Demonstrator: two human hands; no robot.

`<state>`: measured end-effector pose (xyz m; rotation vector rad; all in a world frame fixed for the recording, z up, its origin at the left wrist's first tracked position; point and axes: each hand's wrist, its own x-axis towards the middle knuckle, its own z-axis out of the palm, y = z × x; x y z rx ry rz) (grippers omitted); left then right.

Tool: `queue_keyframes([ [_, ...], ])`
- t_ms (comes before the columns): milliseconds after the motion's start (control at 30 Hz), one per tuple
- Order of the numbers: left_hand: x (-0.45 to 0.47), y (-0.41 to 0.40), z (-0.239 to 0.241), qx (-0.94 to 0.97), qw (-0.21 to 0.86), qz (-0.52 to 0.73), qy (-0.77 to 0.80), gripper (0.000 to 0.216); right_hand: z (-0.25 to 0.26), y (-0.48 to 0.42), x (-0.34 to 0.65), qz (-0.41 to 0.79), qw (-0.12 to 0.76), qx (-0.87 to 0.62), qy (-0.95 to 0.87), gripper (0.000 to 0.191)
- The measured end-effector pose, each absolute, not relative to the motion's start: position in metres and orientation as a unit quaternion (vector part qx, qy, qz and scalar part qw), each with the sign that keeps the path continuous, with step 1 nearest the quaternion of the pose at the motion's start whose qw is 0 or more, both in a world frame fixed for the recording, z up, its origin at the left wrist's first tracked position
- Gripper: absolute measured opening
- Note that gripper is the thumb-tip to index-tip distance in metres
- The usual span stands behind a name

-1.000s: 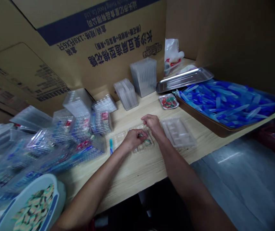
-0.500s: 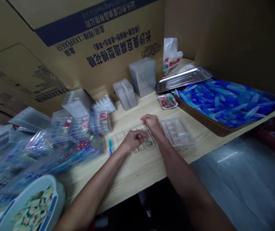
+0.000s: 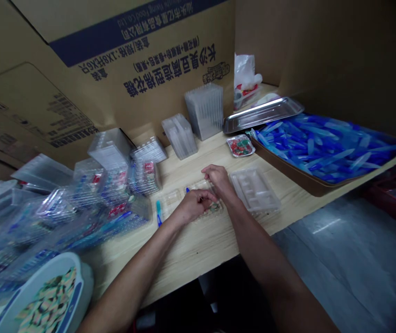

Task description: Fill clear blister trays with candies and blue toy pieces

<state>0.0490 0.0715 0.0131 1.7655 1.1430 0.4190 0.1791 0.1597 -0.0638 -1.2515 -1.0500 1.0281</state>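
Note:
My left hand (image 3: 198, 204) reaches over a clear plastic compartment tray (image 3: 215, 209) with small pale-and-green pieces in it. Its fingers are curled together, and whatever lies between them cannot be made out. My right hand (image 3: 217, 178) sits just beyond, at the tray's far right edge, fingers bent into a pinch; their contents are hidden. A blue plastic stick's end (image 3: 188, 189) shows behind my left hand. Left of it, another clear tray (image 3: 173, 198) lies beside a blue plastic knife-like piece (image 3: 159, 212). To the right is a stack of clear compartment trays (image 3: 256, 187).
A foil dish (image 3: 240, 145) holds red and green bits. Blue plastic pieces (image 3: 325, 143) fill a brown box at right, under a metal tray (image 3: 263, 114). Packed clear boxes (image 3: 114, 185) crowd the left, above a basin (image 3: 87, 277) of striped pieces. Cardboard (image 3: 149, 101) stands behind.
My left hand has shifted slightly right over the tray, and the greenish piece seen at its fingertips no longer shows. My right hand has stayed nearly still.

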Motion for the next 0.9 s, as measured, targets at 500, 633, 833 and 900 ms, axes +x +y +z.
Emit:
queue_keyframes([
  [500, 0.044, 0.078, 0.013, 0.699, 0.503, 0.113, 0.496, 0.016, -0.063, 0.162, 0.180, 0.445, 0.549, -0.543, -0.454, 0.033],
  [633, 0.049, 0.082, 0.011, 0.701, 0.493, 0.100, 0.506, 0.012, -0.064, 0.162, 0.180, 0.445, 0.547, -0.542, -0.458, 0.033],
  [833, 0.064, 0.076, 0.001, 0.770, 0.298, 0.130, 0.549, 0.012, -0.061, 0.160, 0.181, 0.443, 0.546, -0.545, -0.457, 0.032],
  [900, 0.060, 0.074, 0.002, 0.762, 0.303, 0.155, 0.551, 0.014, -0.061, 0.160, 0.181, 0.442, 0.543, -0.548, -0.456, 0.032],
])
